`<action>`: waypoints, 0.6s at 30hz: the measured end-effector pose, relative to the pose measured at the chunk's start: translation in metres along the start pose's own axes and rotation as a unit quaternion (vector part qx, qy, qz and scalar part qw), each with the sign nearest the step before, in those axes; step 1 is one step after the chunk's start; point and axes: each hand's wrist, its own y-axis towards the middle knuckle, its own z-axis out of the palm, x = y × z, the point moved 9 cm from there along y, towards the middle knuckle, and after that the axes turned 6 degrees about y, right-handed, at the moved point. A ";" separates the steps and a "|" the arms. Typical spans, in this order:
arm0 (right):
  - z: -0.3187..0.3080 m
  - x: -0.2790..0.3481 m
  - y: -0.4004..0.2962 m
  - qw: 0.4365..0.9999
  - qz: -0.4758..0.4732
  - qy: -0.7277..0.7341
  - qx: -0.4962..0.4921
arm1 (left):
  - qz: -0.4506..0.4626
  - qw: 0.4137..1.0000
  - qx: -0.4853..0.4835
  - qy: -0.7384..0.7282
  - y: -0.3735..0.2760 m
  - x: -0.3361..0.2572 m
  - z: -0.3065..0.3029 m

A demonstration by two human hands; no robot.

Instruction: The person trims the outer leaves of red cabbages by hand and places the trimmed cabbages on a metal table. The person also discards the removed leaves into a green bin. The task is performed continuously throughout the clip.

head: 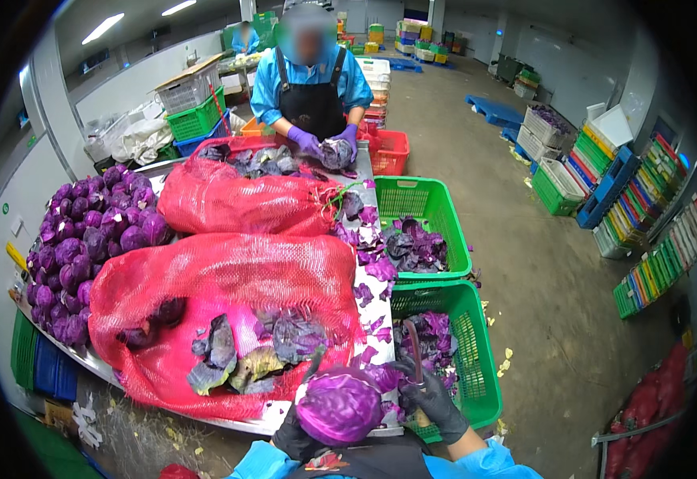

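Note:
Close to my body, a red cabbage head (339, 407) with a glossy purple surface rests in my left hand (294, 432), which wears a black glove. The cabbage covers part of those fingers. My right hand (435, 402), also gloved in black, grips a knife (414, 350) with its narrow blade pointing up and away from me. A loose purple leaf (383, 377) lies between the cabbage and my right fingers; whether it is still attached cannot be told. Beyond my left hand, dark outer leaves (220, 353) lie on an opened red mesh sack (229, 263).
A green crate (474, 347) of leaf scraps stands right of the metal table (375, 299), with another green crate (450, 209) behind it. Peeled cabbages (79, 245) are heaped at left. Across the table, a co-worker (309, 90) in purple gloves holds a cabbage (335, 154).

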 end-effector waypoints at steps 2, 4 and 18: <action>0.030 0.017 -0.003 0.996 -0.059 0.023 0.056 | 0.012 1.000 0.025 0.004 -0.011 -0.021 0.034; 0.046 0.026 -0.006 0.992 -0.102 -0.019 0.072 | 0.008 0.995 -0.039 -0.091 -0.010 -0.007 0.025; 0.063 0.076 -0.009 0.907 -0.225 -0.355 0.010 | 0.307 0.700 -0.215 0.608 -0.029 -0.072 0.026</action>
